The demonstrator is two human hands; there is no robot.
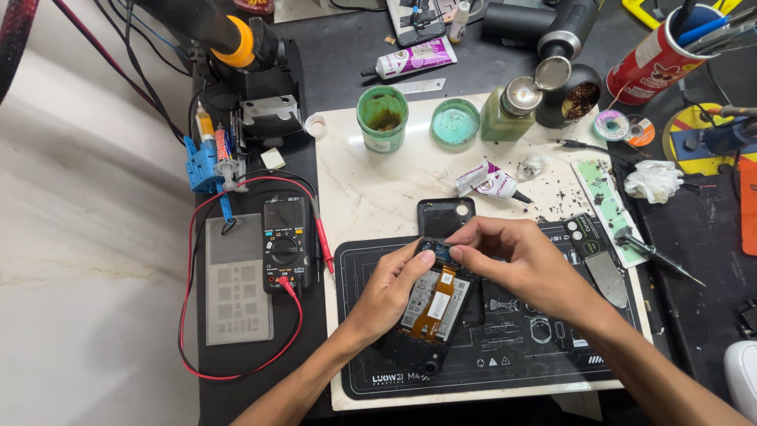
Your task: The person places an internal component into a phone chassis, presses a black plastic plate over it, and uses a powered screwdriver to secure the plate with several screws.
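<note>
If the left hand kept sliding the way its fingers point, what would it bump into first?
Probably the right hand, whose fingers already meet the left hand over the opened phone. Beyond lies the small dark back cover, though depth is unclear.

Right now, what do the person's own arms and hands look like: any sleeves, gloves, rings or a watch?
Both arms are bare up to the picture's edge, with no sleeves in view. The left hand and right hand wear no gloves, and no rings, watch or wristband show.
</note>
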